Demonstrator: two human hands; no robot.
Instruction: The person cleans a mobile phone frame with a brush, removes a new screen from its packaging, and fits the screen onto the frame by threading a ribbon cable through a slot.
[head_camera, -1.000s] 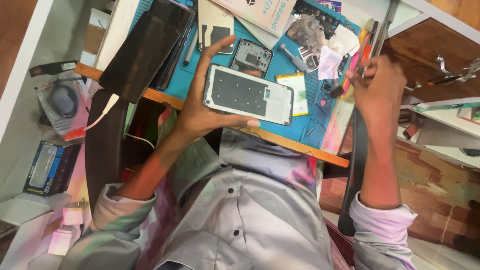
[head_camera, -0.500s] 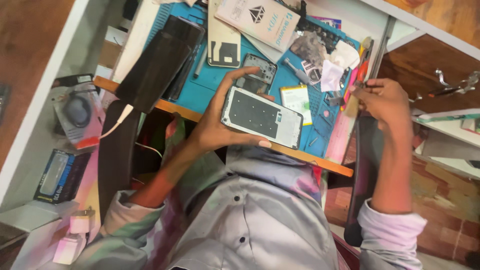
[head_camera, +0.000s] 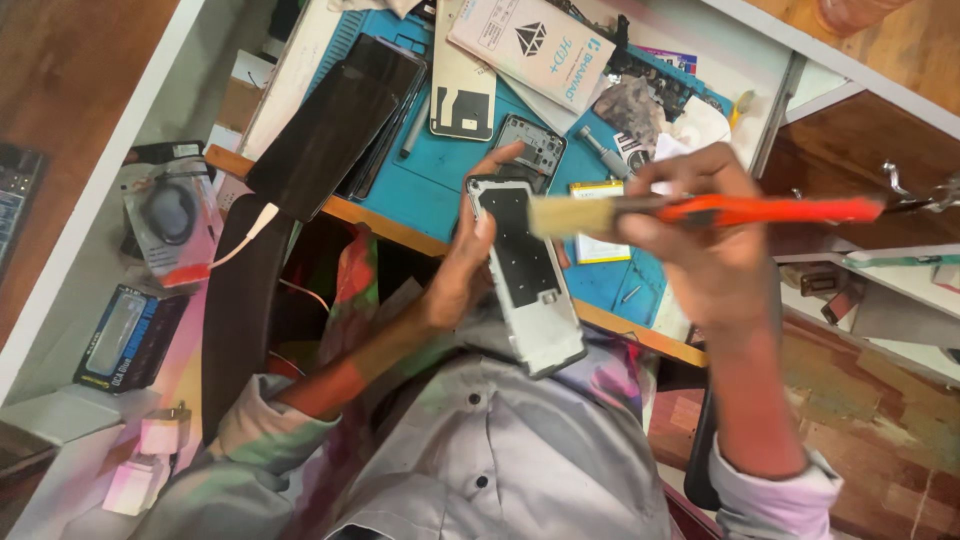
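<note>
My left hand (head_camera: 462, 270) grips an opened phone frame (head_camera: 525, 275), grey with a black inner panel, held upright over my lap below the bench edge. My right hand (head_camera: 712, 245) holds a flat paintbrush with an orange handle (head_camera: 770, 210). Its pale bristles (head_camera: 568, 215) rest against the upper part of the phone frame. Both hands are close together in front of the blue work mat (head_camera: 420, 185).
On the blue mat lie a dark phone screen (head_camera: 335, 130), a grey back cover (head_camera: 462, 95), a small phone housing (head_camera: 535, 145), a white booklet (head_camera: 530, 45), a battery (head_camera: 600, 250) and loose parts. Boxed items (head_camera: 125, 340) sit on the left shelf. A wooden drawer (head_camera: 860, 170) stands open at right.
My right hand came in from the right edge of the bench with the orange brush and set its bristles on the phone frame. My left hand turned the frame from lying crosswise to upright.
</note>
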